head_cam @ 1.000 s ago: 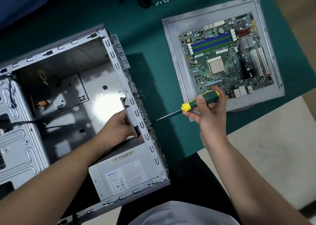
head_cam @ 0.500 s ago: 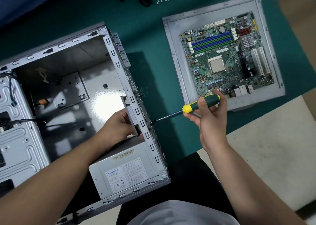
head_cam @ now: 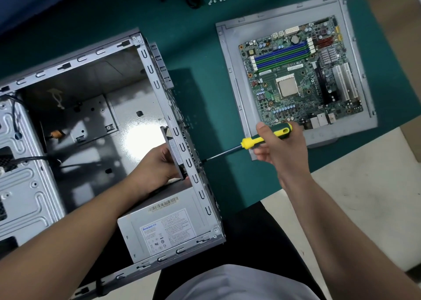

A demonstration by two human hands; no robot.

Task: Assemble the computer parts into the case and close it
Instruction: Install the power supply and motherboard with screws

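- Head view: one open computer case (head_cam: pixel 75 108) lies on its side at the left of the green mat (head_cam: pixel 200 56), its near corner overhanging the mat's near edge; its left part is cut off by the frame.
- One power supply (head_cam: pixel 164 227) sits in the case's near right corner, label up.
- One thin flat part (head_cam: pixel 174 151) stands against the inside of the case's right wall; what it is cannot be made out.
- Left hand (head_cam: pixel 157 165) reaches into the case and grips that part, fingers curled round it; the fingertips are hidden behind it.
- Right hand (head_cam: pixel 280 145) is wrapped round the handle of one yellow-and-green screwdriver (head_cam: pixel 262 138); the tip touches the outside of the right wall, and the screw there is too small to tell.
- One motherboard (head_cam: pixel 300 76) lies on one grey side panel (head_cam: pixel 234 72) toward the mat's right edge, well apart from the case.
- A small cluster of loose screws (head_cam: pixel 217 0) lies near the far edge; about five, hard to count.
- Dark items at the far edge are cut off.
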